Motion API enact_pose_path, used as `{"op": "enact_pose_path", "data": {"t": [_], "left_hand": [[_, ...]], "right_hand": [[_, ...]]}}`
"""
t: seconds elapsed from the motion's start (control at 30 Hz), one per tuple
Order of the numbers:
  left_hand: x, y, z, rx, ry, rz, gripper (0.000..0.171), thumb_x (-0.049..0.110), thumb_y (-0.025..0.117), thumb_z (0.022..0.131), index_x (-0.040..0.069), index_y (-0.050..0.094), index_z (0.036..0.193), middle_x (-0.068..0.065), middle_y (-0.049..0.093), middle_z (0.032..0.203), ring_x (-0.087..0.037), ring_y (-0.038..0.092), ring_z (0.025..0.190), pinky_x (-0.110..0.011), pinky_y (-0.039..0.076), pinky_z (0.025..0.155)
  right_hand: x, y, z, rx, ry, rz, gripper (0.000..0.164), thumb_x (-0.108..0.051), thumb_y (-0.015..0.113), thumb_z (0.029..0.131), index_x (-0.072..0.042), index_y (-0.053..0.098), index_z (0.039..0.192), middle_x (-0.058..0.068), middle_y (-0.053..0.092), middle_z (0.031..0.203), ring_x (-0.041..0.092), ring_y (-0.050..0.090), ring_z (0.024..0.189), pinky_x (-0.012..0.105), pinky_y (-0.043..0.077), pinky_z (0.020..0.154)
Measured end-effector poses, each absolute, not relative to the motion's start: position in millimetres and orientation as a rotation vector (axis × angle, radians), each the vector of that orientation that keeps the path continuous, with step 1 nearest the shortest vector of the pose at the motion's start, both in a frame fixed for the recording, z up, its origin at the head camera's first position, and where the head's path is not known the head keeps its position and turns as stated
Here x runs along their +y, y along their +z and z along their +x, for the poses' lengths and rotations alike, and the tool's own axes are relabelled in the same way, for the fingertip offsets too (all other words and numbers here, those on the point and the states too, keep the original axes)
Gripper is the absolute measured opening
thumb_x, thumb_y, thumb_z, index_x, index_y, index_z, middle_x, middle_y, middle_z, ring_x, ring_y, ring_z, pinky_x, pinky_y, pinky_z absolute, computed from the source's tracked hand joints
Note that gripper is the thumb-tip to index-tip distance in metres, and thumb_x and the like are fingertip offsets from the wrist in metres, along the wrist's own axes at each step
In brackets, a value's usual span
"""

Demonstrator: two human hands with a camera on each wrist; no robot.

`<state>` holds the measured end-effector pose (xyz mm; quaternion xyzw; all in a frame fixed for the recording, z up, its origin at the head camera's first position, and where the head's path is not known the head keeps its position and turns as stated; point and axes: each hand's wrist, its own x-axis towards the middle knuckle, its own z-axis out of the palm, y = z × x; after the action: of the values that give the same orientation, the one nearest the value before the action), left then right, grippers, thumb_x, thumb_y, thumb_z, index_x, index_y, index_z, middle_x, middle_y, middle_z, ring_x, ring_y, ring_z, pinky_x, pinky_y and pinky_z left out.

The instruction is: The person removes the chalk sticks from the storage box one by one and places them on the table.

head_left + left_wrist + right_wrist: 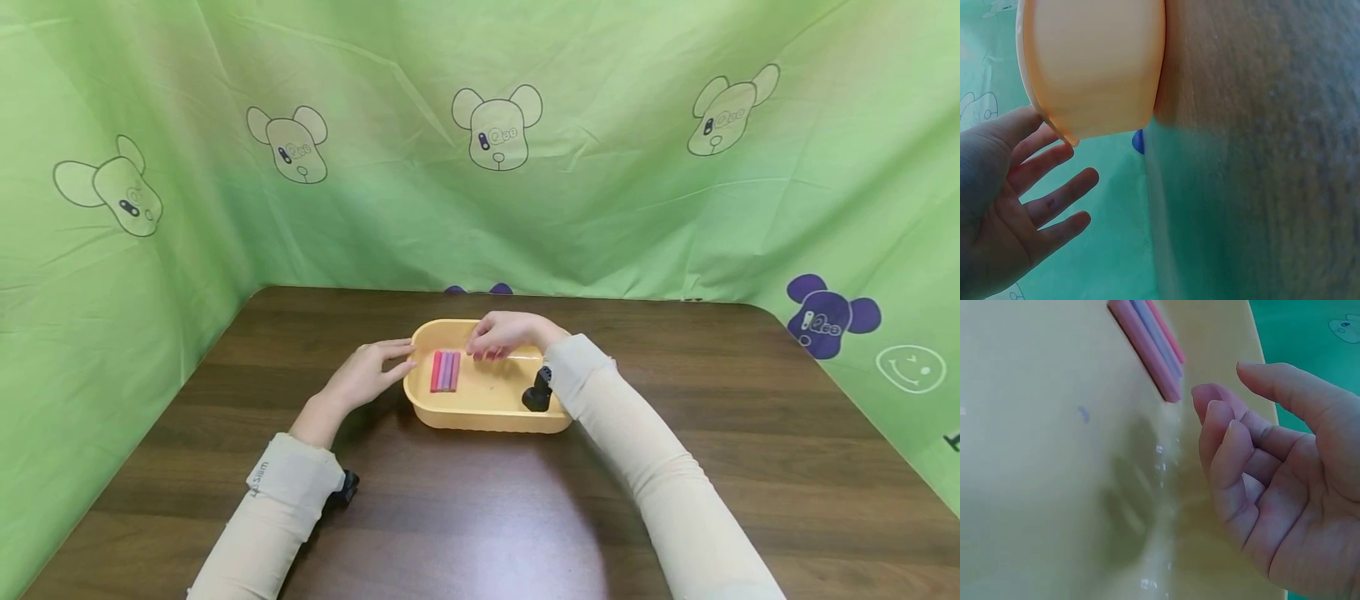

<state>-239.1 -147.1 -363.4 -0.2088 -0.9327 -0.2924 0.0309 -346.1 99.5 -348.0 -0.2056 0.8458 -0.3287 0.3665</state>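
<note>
A yellow-orange plastic tub (pixel 491 422) stands on the table. Inside it, toward the left end, several slim sticks (pixel 446 372) in red, pink and purple lie side by side; their exact kind is unclear. My left hand (pixel 366 375) touches the tub's left rim, its fingers spread and fairly straight, as the left wrist view also shows. Over the tub's far side is my right hand (pixel 504 333), just right of the sticks. In the right wrist view that hand (pixel 1291 481) has loosely bent fingers, the thumb apart from them, and nothing held.
The brown wooden table (pixel 465 508) extends around the tub. Behind and at the sides hangs a green printed cloth (pixel 390 225). A black wrist device (pixel 537 393) on the right arm sits over the tub's right part; another (pixel 345 487) is under the left wrist.
</note>
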Motion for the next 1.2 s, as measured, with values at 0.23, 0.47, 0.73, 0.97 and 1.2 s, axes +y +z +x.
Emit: {"op": "enact_pose_path", "data": {"t": [0.23, 0.47, 0.73, 0.97, 1.2], "left_hand": [[-147, -363, -239, -2.869, -0.890, -0.647, 0.040, 0.023, 0.058, 0.092, 0.003, 0.058, 0.127, -0.015, 0.055, 0.134, -0.031, 0.049, 0.127, -0.044, 0.039, 0.108], [-147, -363, -239, -2.869, -0.893, -0.645, 0.040, 0.023, 0.058, 0.092, 0.003, 0.058, 0.127, -0.015, 0.055, 0.134, -0.031, 0.049, 0.127, -0.045, 0.038, 0.108], [-147, -365, -240, -2.861, -0.895, -0.652, 0.040, 0.022, 0.058, 0.092, 0.003, 0.058, 0.127, -0.015, 0.055, 0.134, -0.031, 0.049, 0.127, -0.045, 0.038, 0.108], [-147, -365, -241, -2.849, -0.895, -0.657, 0.040, 0.022, 0.059, 0.092, 0.003, 0.058, 0.126, -0.015, 0.055, 0.133, -0.031, 0.050, 0.126, -0.044, 0.039, 0.108], [-147, -364, -239, -2.840, -0.893, -0.660, 0.039, 0.021, 0.059, 0.091, 0.002, 0.059, 0.125, -0.015, 0.056, 0.132, -0.031, 0.051, 0.126, -0.045, 0.039, 0.107]], "right_hand": [[91, -355, -344, 2.152, -0.833, -0.507, 0.022, -0.017, 0.057, 0.090, 0.001, 0.062, 0.103, -0.003, 0.063, 0.077, 0.004, 0.052, 0.059, 0.014, 0.044, 0.056], [84, -361, -344, 2.145, -0.802, -0.516, 0.016, -0.017, 0.057, 0.091, -0.005, 0.064, 0.085, -0.005, 0.061, 0.067, 0.004, 0.049, 0.055, 0.014, 0.042, 0.052], [79, -368, -344, 2.153, -0.760, -0.509, 0.022, -0.018, 0.057, 0.092, -0.012, 0.059, 0.071, -0.005, 0.060, 0.064, 0.002, 0.049, 0.051, 0.012, 0.040, 0.048], [74, -365, -341, 2.177, -0.745, -0.469, 0.025, -0.018, 0.057, 0.092, -0.011, 0.058, 0.068, -0.005, 0.059, 0.061, 0.002, 0.048, 0.049, 0.011, 0.039, 0.047], [70, -364, -338, 2.201, -0.736, -0.423, 0.028, -0.021, 0.059, 0.092, -0.010, 0.059, 0.066, -0.004, 0.058, 0.058, 0.002, 0.046, 0.045, 0.011, 0.038, 0.044]]}}
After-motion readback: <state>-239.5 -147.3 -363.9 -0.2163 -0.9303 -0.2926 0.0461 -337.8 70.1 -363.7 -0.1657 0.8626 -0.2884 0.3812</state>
